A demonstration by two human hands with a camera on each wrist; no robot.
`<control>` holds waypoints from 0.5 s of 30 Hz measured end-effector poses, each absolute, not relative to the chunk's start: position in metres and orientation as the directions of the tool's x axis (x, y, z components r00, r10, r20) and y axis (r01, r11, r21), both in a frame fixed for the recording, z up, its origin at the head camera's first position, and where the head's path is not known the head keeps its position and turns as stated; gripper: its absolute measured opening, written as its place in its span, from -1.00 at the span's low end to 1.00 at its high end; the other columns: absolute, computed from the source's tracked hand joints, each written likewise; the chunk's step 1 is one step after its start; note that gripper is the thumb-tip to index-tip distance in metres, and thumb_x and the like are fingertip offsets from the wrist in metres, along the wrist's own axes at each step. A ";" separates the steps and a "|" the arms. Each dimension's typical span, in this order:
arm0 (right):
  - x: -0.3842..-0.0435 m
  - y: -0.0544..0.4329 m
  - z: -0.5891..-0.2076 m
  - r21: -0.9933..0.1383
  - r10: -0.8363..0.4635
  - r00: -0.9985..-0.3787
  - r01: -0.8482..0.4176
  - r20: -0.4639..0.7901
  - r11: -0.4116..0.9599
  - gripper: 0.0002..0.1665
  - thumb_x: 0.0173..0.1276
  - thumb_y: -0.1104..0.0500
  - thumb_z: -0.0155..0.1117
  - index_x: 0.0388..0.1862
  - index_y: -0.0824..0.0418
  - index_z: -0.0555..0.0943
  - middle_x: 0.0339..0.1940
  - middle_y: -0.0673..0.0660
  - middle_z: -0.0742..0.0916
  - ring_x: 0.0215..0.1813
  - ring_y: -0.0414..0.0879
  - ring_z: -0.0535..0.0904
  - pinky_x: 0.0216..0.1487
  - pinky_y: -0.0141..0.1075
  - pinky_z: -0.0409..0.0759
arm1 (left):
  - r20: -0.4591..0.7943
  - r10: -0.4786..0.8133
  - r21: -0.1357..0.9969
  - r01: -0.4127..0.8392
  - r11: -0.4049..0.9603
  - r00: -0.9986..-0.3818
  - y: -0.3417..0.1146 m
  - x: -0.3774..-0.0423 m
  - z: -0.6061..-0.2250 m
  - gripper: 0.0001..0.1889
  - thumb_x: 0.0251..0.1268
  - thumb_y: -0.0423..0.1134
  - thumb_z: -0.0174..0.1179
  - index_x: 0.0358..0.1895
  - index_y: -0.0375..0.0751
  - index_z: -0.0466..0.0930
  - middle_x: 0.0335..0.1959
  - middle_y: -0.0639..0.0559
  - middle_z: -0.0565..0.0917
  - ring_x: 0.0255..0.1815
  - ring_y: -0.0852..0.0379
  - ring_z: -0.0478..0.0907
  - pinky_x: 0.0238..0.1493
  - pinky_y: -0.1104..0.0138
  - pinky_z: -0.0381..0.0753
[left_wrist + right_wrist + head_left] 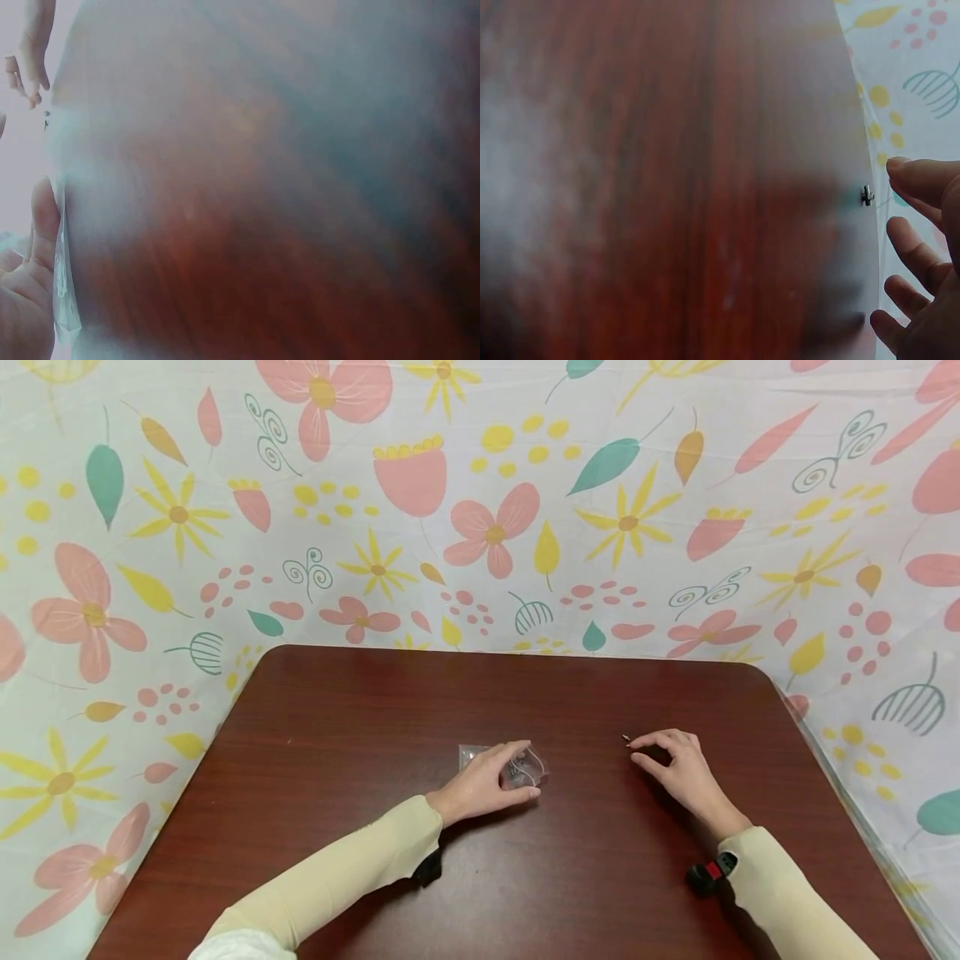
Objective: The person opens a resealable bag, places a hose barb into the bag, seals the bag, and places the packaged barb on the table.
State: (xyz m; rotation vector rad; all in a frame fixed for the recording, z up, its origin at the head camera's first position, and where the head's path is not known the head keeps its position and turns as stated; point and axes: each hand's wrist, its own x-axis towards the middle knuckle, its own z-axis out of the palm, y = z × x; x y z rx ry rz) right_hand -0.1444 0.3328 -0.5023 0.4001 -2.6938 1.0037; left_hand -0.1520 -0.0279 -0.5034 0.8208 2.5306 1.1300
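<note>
Tiny dark, silvery, metal-looking piece of irregular shape [626, 739] on the glossy reddish-brown wooden surface [360, 710], just beside the right hand [684, 770].
We record the hands as follows: the right has its fingers bent, thumb and index apart, with nothing pinched; the left hand [476, 787] lies over a crinkled clear plastic bag [525, 770], thumb and index spread, contents too small for us to identify. We judge the piece light and stiff, hard to damage, but apt to skid on the smooth finish if nudged; we would take it across its middle between thumb and index tips. The bag we expect to be soft, slippery and nearly weightless; we would pinch it at a flat edge, clear of the contents.
</note>
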 end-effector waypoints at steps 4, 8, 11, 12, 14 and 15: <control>-0.149 0.337 -0.503 -0.584 -0.184 -0.926 -0.353 0.329 0.731 -0.80 0.25 0.34 0.55 -0.15 0.16 0.80 -0.18 0.21 0.75 0.06 0.17 0.46 0.16 0.10 0.17 | -0.001 0.589 0.751 0.388 0.535 -0.808 -0.028 -0.152 -0.503 -0.13 0.35 0.23 0.36 0.62 0.01 0.26 0.29 -0.01 0.56 -0.39 0.37 0.57 -0.17 0.40 0.59; -0.155 0.340 -0.503 -0.568 -0.201 -0.913 -0.381 0.354 0.729 -0.78 0.20 0.35 0.58 -0.18 0.16 0.80 -0.25 0.15 0.76 -0.07 0.07 0.47 0.15 0.04 0.13 | 0.000 0.588 0.745 0.392 0.539 -0.809 -0.028 -0.152 -0.502 -0.13 0.35 0.22 0.36 0.63 0.00 0.25 0.28 0.01 0.57 -0.39 0.37 0.56 -0.17 0.40 0.58; -0.158 0.341 -0.502 -0.562 -0.205 -0.917 -0.375 0.343 0.737 -0.78 0.21 0.34 0.57 -0.18 0.14 0.80 -0.27 0.14 0.75 -0.08 0.07 0.47 0.15 0.06 0.12 | 0.003 0.587 0.740 0.396 0.543 -0.810 -0.028 -0.152 -0.502 -0.13 0.35 0.22 0.36 0.63 0.00 0.25 0.25 0.03 0.58 -0.39 0.36 0.56 -0.16 0.40 0.58; -0.159 0.342 -0.502 -0.559 -0.207 -0.920 -0.370 0.333 0.742 -0.78 0.22 0.33 0.57 -0.17 0.13 0.80 -0.27 0.14 0.74 -0.07 0.08 0.47 0.15 0.08 0.12 | 0.003 0.586 0.738 0.397 0.545 -0.810 -0.028 -0.152 -0.502 -0.13 0.35 0.22 0.36 0.63 0.00 0.25 0.23 0.03 0.58 -0.38 0.36 0.56 -0.17 0.40 0.58; -0.159 0.342 -0.502 -0.562 -0.205 -0.930 -0.349 0.304 0.750 -0.80 0.25 0.31 0.56 -0.15 0.13 0.80 -0.26 0.15 0.73 -0.05 0.11 0.47 0.16 0.13 0.13 | 0.003 0.585 0.738 0.397 0.546 -0.811 -0.028 -0.152 -0.503 -0.13 0.34 0.22 0.37 0.62 0.01 0.26 0.23 0.02 0.58 -0.38 0.37 0.56 -0.17 0.40 0.58; -0.159 0.342 -0.501 -0.564 -0.204 -0.936 -0.337 0.287 0.753 -0.81 0.27 0.30 0.55 -0.14 0.12 0.80 -0.24 0.16 0.72 -0.03 0.12 0.46 0.17 0.15 0.12 | 0.001 0.585 0.738 0.395 0.547 -0.811 -0.028 -0.152 -0.503 -0.13 0.34 0.22 0.37 0.62 0.01 0.26 0.23 0.02 0.58 -0.38 0.37 0.56 -0.18 0.40 0.58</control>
